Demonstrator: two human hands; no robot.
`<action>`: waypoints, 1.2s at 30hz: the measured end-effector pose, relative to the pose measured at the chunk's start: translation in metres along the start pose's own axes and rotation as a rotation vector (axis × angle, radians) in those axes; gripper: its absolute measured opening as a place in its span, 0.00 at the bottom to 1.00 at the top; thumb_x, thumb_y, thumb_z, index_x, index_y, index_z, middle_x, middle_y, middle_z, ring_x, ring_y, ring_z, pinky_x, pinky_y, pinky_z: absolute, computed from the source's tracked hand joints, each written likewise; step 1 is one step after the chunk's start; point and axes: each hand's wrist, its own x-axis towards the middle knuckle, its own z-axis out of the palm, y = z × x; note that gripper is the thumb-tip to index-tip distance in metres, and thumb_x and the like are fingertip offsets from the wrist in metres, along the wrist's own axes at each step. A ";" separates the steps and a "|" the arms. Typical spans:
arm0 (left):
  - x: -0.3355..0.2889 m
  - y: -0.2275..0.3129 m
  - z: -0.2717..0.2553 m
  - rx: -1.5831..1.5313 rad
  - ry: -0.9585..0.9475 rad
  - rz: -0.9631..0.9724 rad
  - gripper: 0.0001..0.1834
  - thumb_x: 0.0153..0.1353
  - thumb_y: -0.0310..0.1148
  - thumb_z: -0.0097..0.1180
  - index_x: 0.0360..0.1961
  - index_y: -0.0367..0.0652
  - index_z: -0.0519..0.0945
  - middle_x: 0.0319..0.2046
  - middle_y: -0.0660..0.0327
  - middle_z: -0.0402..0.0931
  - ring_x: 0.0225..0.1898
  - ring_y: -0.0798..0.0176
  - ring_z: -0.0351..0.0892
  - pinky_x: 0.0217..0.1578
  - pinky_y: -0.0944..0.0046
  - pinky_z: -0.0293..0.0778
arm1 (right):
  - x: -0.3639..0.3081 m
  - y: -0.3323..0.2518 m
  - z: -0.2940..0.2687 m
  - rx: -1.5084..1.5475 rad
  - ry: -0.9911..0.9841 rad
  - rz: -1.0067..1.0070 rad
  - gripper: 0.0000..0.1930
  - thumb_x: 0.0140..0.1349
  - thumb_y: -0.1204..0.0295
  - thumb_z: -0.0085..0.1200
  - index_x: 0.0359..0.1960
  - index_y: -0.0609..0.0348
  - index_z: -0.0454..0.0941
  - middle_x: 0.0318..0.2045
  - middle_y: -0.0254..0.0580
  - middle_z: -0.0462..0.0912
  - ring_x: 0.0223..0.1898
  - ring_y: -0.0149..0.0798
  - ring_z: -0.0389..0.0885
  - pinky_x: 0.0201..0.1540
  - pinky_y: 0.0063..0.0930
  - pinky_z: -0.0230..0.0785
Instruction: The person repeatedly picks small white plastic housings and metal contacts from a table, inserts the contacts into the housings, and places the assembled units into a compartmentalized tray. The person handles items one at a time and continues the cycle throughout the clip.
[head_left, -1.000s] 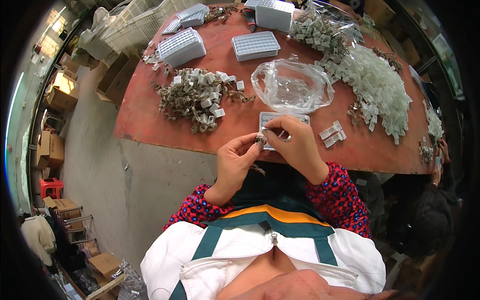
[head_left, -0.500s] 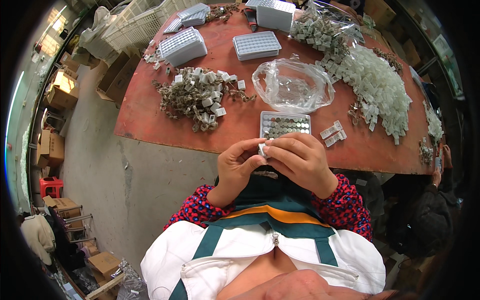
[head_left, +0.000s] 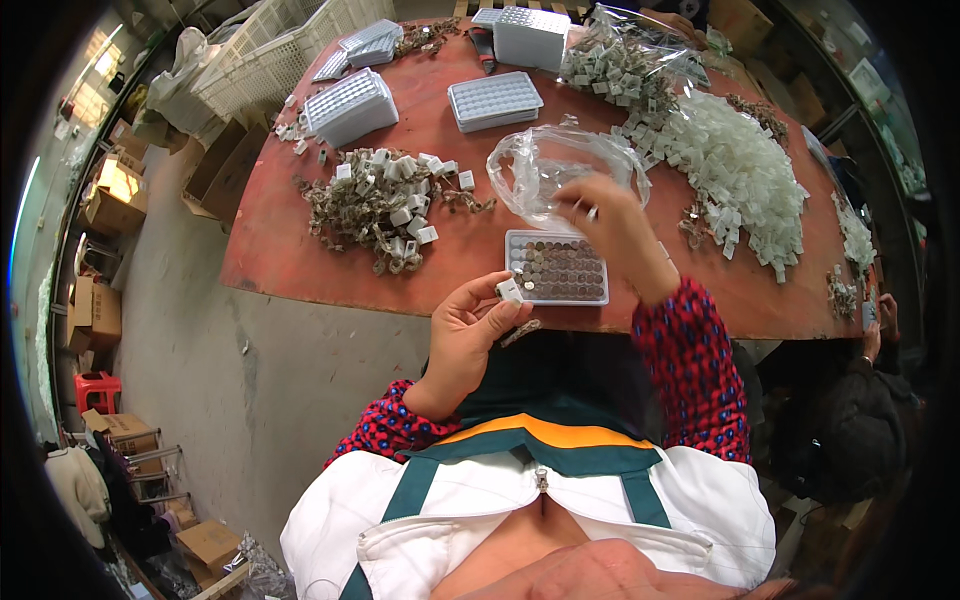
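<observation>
The left hand (head_left: pixel 468 322) pinches a white box (head_left: pixel 509 291); whether the right hand (head_left: pixel 606 222) grips anything, I can't tell. Box handling seems underway, next needing a steady hold.

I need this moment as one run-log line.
left hand: holds white box | right hand: near clear plastic bag, hold unclear | tray: on red table, contains round discs

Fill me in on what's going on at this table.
A person's left hand holds a small white box beside a tray of round discs. The right hand hangs above the table, overlapping the clear bag in view; whether it holds anything is unclear. More white boxes lie heaped to the left.
</observation>
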 end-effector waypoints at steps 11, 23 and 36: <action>0.004 0.005 -0.009 -0.096 -0.020 -0.170 0.21 0.69 0.23 0.56 0.62 0.36 0.72 0.52 0.51 0.79 0.43 0.65 0.85 0.50 0.63 0.83 | 0.057 0.072 0.025 -0.310 -0.162 0.158 0.10 0.58 0.65 0.64 0.41 0.51 0.86 0.39 0.44 0.84 0.46 0.50 0.82 0.49 0.43 0.73; 0.005 0.009 -0.008 -0.033 0.005 -0.159 0.21 0.68 0.25 0.59 0.61 0.36 0.73 0.46 0.57 0.80 0.42 0.67 0.84 0.48 0.66 0.82 | 0.046 0.081 -0.002 0.296 -0.125 0.344 0.08 0.58 0.76 0.64 0.39 0.64 0.84 0.32 0.36 0.85 0.34 0.27 0.82 0.39 0.22 0.74; 0.009 0.010 -0.006 -0.120 0.019 -0.184 0.19 0.73 0.30 0.53 0.61 0.35 0.72 0.50 0.53 0.80 0.41 0.65 0.85 0.50 0.62 0.83 | 0.037 0.075 -0.011 0.604 -0.091 0.444 0.10 0.66 0.73 0.62 0.44 0.66 0.84 0.33 0.35 0.86 0.33 0.28 0.83 0.36 0.19 0.74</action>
